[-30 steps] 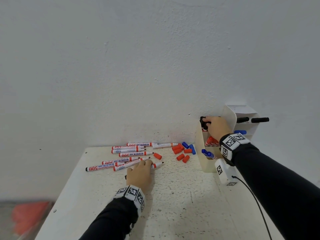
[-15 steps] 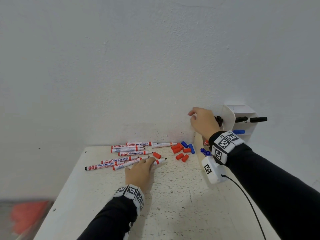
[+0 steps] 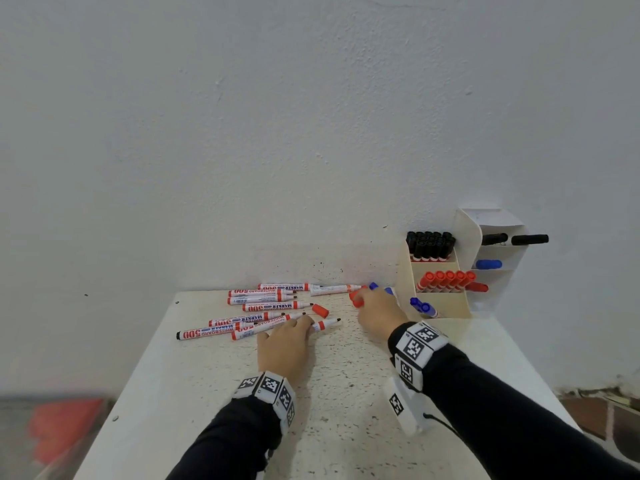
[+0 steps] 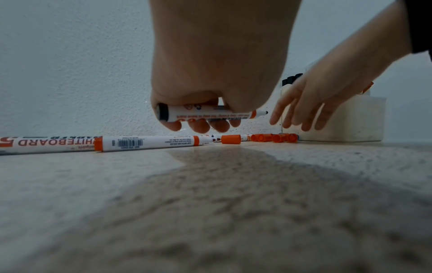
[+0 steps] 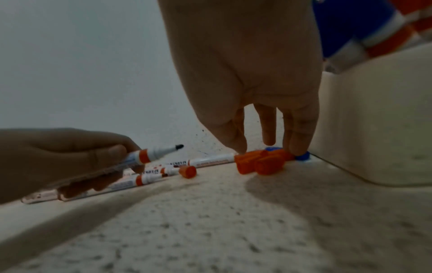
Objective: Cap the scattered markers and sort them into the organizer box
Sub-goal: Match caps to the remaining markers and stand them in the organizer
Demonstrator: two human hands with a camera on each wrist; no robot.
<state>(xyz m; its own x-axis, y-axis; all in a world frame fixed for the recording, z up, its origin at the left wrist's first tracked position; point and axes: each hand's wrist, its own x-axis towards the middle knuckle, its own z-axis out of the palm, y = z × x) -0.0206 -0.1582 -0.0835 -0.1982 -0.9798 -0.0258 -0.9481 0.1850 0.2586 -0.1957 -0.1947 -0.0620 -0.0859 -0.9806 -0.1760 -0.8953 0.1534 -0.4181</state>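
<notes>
Several uncapped red whiteboard markers (image 3: 263, 299) lie in a loose row at the back of the white table (image 3: 207, 393). My left hand (image 3: 301, 323) grips one uncapped marker (image 4: 210, 114) just above the table, tip pointing right. My right hand (image 3: 367, 301) reaches down with straight fingers (image 5: 299, 140), their tips on a pile of red caps (image 5: 259, 162) beside a blue cap (image 5: 302, 157). One red cap (image 3: 320, 310) lies apart. The cream organizer box (image 3: 446, 308) holds capped black markers (image 3: 429, 244), red markers (image 3: 446, 280) and a blue marker (image 3: 420, 305).
A white cardboard box (image 3: 498, 271) with black and blue markers stands behind the organizer against the wall. The table's left edge drops off toward a blurred red object (image 3: 62, 431) on the floor. Bare tabletop lies in front of my hands.
My right hand left the organizer's back compartment, where the black marker now stands, and came down left onto the red caps. My left hand has curled round the marker it was resting on.
</notes>
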